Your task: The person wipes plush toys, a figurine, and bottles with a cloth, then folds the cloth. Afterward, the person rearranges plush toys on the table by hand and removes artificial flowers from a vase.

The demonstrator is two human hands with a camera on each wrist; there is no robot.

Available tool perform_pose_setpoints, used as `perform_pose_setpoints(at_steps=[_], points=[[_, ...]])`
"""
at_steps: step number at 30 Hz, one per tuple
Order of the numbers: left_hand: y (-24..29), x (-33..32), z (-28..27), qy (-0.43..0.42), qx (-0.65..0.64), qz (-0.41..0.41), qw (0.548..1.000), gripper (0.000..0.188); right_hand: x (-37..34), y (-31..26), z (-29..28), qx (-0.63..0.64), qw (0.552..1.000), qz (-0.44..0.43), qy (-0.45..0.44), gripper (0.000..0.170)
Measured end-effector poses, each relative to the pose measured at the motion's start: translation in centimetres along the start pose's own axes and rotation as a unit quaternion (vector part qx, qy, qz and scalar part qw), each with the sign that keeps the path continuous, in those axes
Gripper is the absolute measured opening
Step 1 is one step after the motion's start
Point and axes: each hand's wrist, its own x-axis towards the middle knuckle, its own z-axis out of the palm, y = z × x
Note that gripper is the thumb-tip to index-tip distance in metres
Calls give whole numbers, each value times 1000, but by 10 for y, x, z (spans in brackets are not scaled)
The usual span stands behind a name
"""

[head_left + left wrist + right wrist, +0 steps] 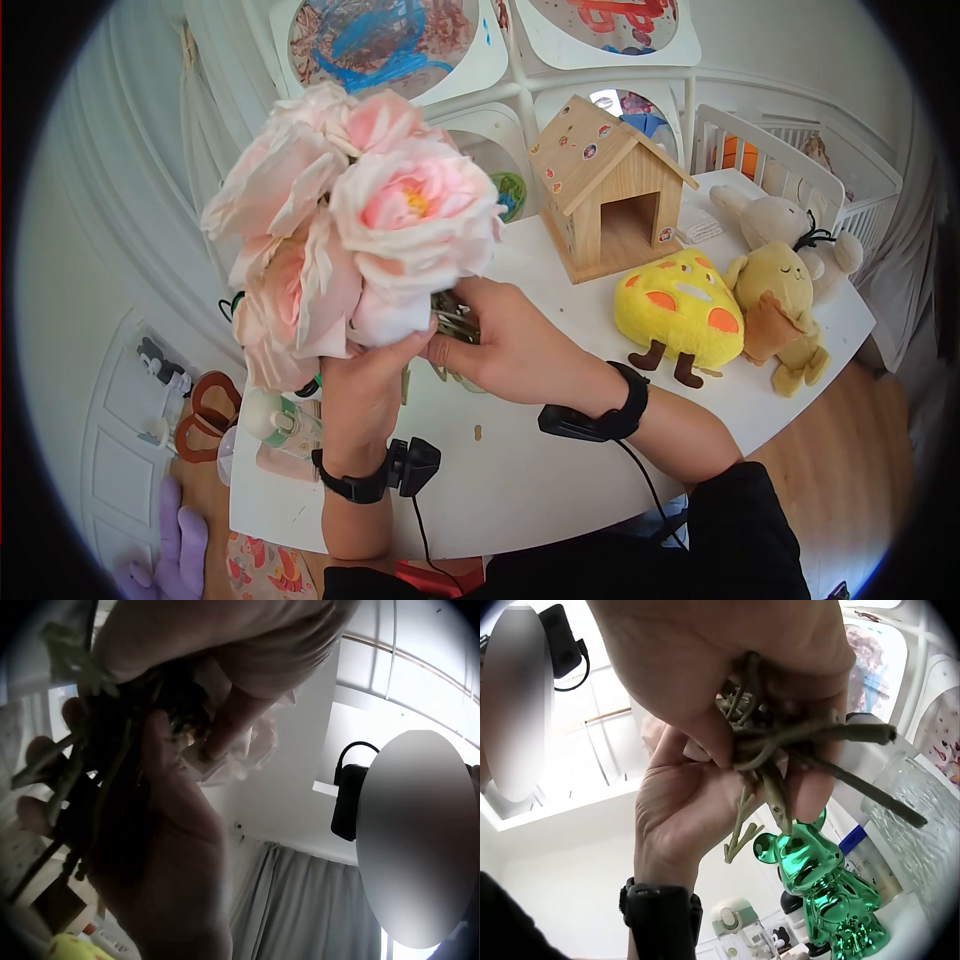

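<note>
A bunch of pale pink roses [415, 205] stands up in front of me, its large blooms facing the head camera. My left hand [362, 395] grips it from below, its fingers around the stems in the left wrist view. From the other side my right hand [515, 340] holds the same stems [840, 735], its thumb and fingers curled round them just under the blooms. Cut stem ends stick out past the right fingers in the right wrist view. Beyond them stand a shiny green bear figure [814, 862] and a textured clear glass vase [915, 817].
On the white table [500, 500] a wooden toy house [575, 190] stands at the back. Right of it lie a yellow plush [675, 305], a tan plush [780, 290] and a pale plush [780, 225]. A bottle [275, 418] stands at the left edge.
</note>
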Motion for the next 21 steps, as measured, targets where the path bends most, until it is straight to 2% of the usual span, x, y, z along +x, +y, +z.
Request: perform_pose_setpoints(at_steps=[1,3,4,6,7,9,10,12,13,15,16,18,19,20,21], points=[[0,-1,-4,-33,74,12,997,58,0,2,0,-1,1000,0,1,45],[-2,2,-6,-27,74,18,997,57,0,8,4,-30,995,-77,60,29],[-3,3,-6,-20,75,25,997,56,-1,9,6,-30,995,-75,61,29],[-4,6,2,1,46,35,998,54,-1,8,10,-32,978,-153,140,26],[-4,8,4,21,19,48,998,51,-2,5,9,-32,978,-152,139,26],[-4,10,2,39,-17,39,998,48,-3,-4,3,-22,994,-55,87,32],[-4,11,0,56,-53,30,997,45,-2,-4,2,-22,995,-56,85,32],[-5,12,-11,55,-96,28,993,41,-2,-3,-1,-8,987,-160,29,42],[-8,11,-21,50,-118,43,991,41,-2,-5,-5,-7,987,-160,29,42],[-14,10,-27,50,-147,95,983,42,-3,-10,-12,42,992,-98,-71,51],[-14,9,-26,47,-147,93,984,42,-1,-4,-10,42,992,-98,-67,51],[-13,7,-25,83,-84,102,988,41,6,15,0,-68,967,-242,-31,52],[-22,6,-32,114,16,145,983,40,3,13,0,-64,973,-209,-79,54],[-21,4,-40,103,14,142,984,40,2,11,-1,-69,973,-208,-68,54],[-15,3,-46,105,-16,131,986,39,2,8,-3,-31,980,-167,-103,54]])
